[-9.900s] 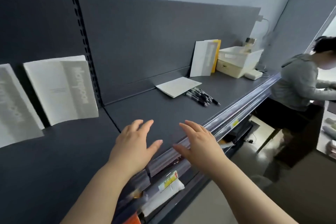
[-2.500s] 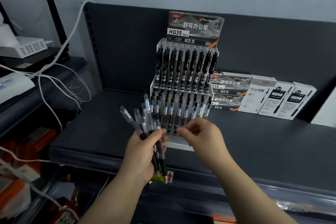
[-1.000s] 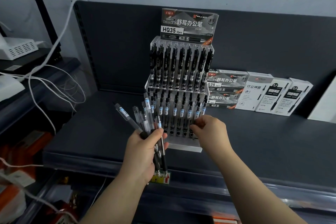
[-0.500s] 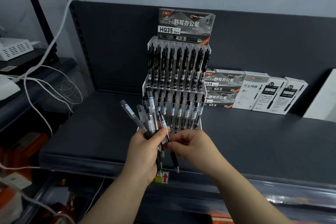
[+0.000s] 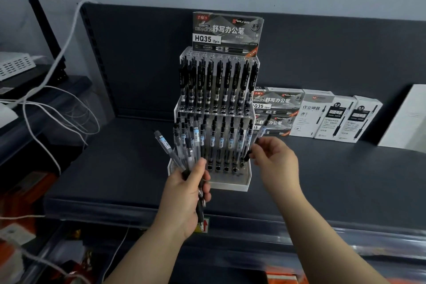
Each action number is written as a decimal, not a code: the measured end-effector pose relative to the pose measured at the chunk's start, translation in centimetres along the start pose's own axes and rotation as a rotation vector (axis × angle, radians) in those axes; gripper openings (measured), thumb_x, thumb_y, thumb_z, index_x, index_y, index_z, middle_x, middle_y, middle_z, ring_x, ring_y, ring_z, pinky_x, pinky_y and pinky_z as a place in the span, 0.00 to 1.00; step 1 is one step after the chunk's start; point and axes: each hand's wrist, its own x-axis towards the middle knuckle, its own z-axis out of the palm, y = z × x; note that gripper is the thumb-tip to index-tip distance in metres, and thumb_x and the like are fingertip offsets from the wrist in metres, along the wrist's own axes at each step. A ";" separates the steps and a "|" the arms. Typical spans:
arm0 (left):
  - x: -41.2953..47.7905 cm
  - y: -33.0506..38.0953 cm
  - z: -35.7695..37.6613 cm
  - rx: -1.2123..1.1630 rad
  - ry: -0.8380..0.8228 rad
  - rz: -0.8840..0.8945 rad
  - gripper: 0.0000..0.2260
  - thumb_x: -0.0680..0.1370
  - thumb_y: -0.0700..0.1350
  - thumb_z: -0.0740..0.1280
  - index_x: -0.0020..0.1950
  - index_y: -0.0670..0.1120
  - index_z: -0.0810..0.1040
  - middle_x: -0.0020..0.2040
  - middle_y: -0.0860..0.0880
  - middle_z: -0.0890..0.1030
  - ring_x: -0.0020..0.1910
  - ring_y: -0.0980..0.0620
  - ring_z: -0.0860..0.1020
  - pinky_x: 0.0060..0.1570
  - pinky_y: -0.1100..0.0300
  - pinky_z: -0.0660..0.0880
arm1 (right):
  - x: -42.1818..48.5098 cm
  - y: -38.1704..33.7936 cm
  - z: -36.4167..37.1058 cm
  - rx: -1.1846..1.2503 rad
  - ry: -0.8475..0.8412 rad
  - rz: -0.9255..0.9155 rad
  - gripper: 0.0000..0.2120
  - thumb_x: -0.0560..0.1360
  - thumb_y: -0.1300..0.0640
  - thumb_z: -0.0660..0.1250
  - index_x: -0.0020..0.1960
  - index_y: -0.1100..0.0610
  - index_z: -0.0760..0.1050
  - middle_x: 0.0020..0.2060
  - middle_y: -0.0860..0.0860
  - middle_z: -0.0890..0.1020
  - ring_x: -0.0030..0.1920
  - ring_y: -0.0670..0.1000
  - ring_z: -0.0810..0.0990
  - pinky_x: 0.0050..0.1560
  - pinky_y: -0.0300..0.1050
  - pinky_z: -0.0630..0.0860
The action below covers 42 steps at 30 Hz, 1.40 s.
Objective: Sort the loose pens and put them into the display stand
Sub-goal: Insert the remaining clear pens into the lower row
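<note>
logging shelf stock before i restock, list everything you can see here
stand: one, clear, shelf centre
stand pens: many, black, two tiers
top box: one, grey, above stand
grey boxes: two, stacked, right of stand
white boxes: three, right of grey boxes
shelf: one, dark grey
cables: several, white, left
loose pens: several, clear and black, in left grip
single pen: one, black, in right grip
left grip: holds loose pens
right grip: pinches single pen

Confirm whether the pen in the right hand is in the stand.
Out: the right hand pinches the pen tilted, not slotted into the display stand.
</note>
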 end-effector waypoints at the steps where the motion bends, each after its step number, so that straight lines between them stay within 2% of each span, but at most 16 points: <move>1: -0.1 0.0 0.1 -0.013 -0.002 -0.003 0.07 0.77 0.46 0.65 0.46 0.42 0.77 0.31 0.51 0.75 0.28 0.55 0.70 0.27 0.62 0.70 | 0.0 0.2 0.3 -0.049 -0.019 -0.006 0.02 0.75 0.57 0.67 0.45 0.51 0.76 0.35 0.46 0.82 0.37 0.44 0.81 0.38 0.31 0.73; 4: -0.3 0.1 0.2 -0.027 -0.001 -0.003 0.08 0.78 0.47 0.63 0.48 0.43 0.77 0.31 0.51 0.75 0.27 0.55 0.71 0.27 0.62 0.69 | 0.0 1.1 0.9 -0.184 -0.073 -0.008 0.03 0.76 0.57 0.67 0.49 0.53 0.76 0.34 0.43 0.79 0.35 0.39 0.77 0.31 0.24 0.69; 10: -0.4 -0.1 -0.1 0.017 0.007 0.016 0.06 0.77 0.44 0.65 0.45 0.42 0.75 0.34 0.49 0.76 0.31 0.54 0.73 0.28 0.61 0.71 | 0.2 2.1 1.3 -0.305 -0.107 -0.004 0.06 0.76 0.56 0.66 0.51 0.56 0.78 0.32 0.42 0.76 0.34 0.39 0.74 0.31 0.29 0.66; 14: -0.5 -0.2 0.0 0.016 0.009 -0.008 0.05 0.77 0.44 0.65 0.48 0.42 0.76 0.35 0.49 0.78 0.32 0.54 0.76 0.28 0.62 0.72 | 0.3 2.1 1.2 -0.344 -0.113 -0.015 0.07 0.76 0.56 0.65 0.51 0.56 0.78 0.33 0.42 0.76 0.34 0.39 0.73 0.30 0.26 0.64; 18: -0.7 -0.1 0.1 0.011 0.000 -0.026 0.06 0.77 0.44 0.65 0.49 0.42 0.76 0.37 0.49 0.78 0.33 0.54 0.76 0.30 0.61 0.72 | -0.4 1.8 1.0 -0.299 -0.052 -0.029 0.08 0.74 0.56 0.68 0.53 0.54 0.73 0.43 0.47 0.76 0.41 0.46 0.75 0.41 0.37 0.67; 20: -0.7 -0.1 0.2 0.022 -0.008 -0.032 0.06 0.77 0.44 0.66 0.49 0.42 0.76 0.37 0.49 0.78 0.33 0.54 0.75 0.30 0.61 0.72 | -1.3 0.9 1.0 -0.187 -0.035 -0.054 0.06 0.74 0.56 0.68 0.49 0.52 0.72 0.43 0.49 0.77 0.41 0.47 0.75 0.40 0.39 0.70; 22: -0.8 -0.2 0.3 0.041 -0.028 -0.042 0.05 0.77 0.44 0.66 0.49 0.43 0.77 0.36 0.50 0.79 0.33 0.54 0.76 0.31 0.61 0.72 | -2.3 -0.4 1.1 -0.051 -0.122 -0.058 0.02 0.74 0.55 0.68 0.43 0.51 0.75 0.37 0.48 0.80 0.36 0.44 0.77 0.36 0.36 0.73; 25: -1.2 -0.3 0.6 0.086 -0.104 -0.048 0.04 0.77 0.41 0.65 0.50 0.43 0.78 0.35 0.51 0.80 0.31 0.55 0.76 0.30 0.62 0.72 | -3.3 -1.9 1.4 0.100 -0.369 0.003 0.05 0.75 0.56 0.67 0.41 0.52 0.79 0.27 0.42 0.79 0.28 0.38 0.74 0.31 0.30 0.69; 27: -1.5 -0.3 0.8 0.107 -0.154 -0.057 0.05 0.77 0.41 0.65 0.50 0.44 0.79 0.35 0.51 0.80 0.30 0.56 0.76 0.29 0.62 0.72 | -3.5 -2.1 1.4 0.198 -0.492 0.064 0.09 0.77 0.56 0.65 0.40 0.57 0.80 0.24 0.44 0.75 0.25 0.40 0.70 0.29 0.33 0.67; 29: -1.6 -0.3 0.8 0.113 -0.163 -0.063 0.05 0.77 0.42 0.65 0.50 0.44 0.79 0.35 0.51 0.81 0.31 0.55 0.77 0.30 0.62 0.73 | -3.4 -1.9 1.3 0.253 -0.516 0.105 0.11 0.77 0.56 0.65 0.39 0.59 0.79 0.26 0.49 0.73 0.26 0.45 0.68 0.28 0.37 0.66; 32: -1.3 -0.3 0.7 0.103 -0.110 -0.060 0.05 0.77 0.44 0.65 0.50 0.45 0.79 0.37 0.51 0.82 0.34 0.54 0.79 0.32 0.61 0.73 | -3.0 -1.5 1.1 0.302 -0.416 0.129 0.09 0.76 0.58 0.65 0.39 0.57 0.80 0.27 0.50 0.75 0.28 0.47 0.70 0.29 0.38 0.68; 36: -0.5 -0.5 0.5 0.093 -0.014 -0.066 0.05 0.77 0.44 0.65 0.50 0.44 0.77 0.38 0.50 0.81 0.38 0.53 0.80 0.32 0.60 0.73 | -1.9 -1.7 -0.1 0.393 -0.161 0.108 0.07 0.76 0.62 0.65 0.44 0.54 0.80 0.30 0.49 0.80 0.29 0.44 0.75 0.30 0.36 0.73; 39: -0.2 -0.6 0.4 0.088 0.006 -0.071 0.08 0.77 0.44 0.65 0.52 0.41 0.77 0.35 0.50 0.76 0.34 0.54 0.76 0.28 0.62 0.73 | -1.0 -1.1 -0.9 0.215 0.023 0.025 0.03 0.76 0.60 0.66 0.47 0.54 0.78 0.33 0.48 0.81 0.29 0.39 0.75 0.34 0.33 0.73; 42: -0.1 -0.8 0.4 0.071 -0.003 -0.071 0.08 0.77 0.44 0.65 0.51 0.41 0.78 0.34 0.50 0.75 0.31 0.54 0.74 0.27 0.62 0.73 | -0.7 -0.3 -0.8 0.064 0.073 -0.033 0.02 0.75 0.57 0.67 0.46 0.51 0.77 0.36 0.46 0.82 0.37 0.43 0.80 0.40 0.34 0.74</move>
